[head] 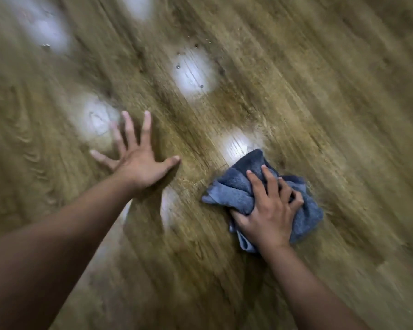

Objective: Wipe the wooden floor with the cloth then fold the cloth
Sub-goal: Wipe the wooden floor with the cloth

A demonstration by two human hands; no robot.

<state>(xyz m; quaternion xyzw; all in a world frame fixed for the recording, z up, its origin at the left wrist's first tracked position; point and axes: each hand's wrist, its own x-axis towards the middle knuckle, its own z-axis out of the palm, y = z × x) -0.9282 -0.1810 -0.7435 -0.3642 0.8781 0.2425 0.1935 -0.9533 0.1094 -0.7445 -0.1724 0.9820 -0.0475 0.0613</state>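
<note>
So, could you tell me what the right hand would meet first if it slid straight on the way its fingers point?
The right hand, gripping the blue cloth, would probably first reach the water droplets on the wooden floor.

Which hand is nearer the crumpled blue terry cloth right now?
Right. The right hand grips the crumpled blue terry cloth against the wooden floor; the left hand rests flat, fingers spread, apart to its left.
</note>
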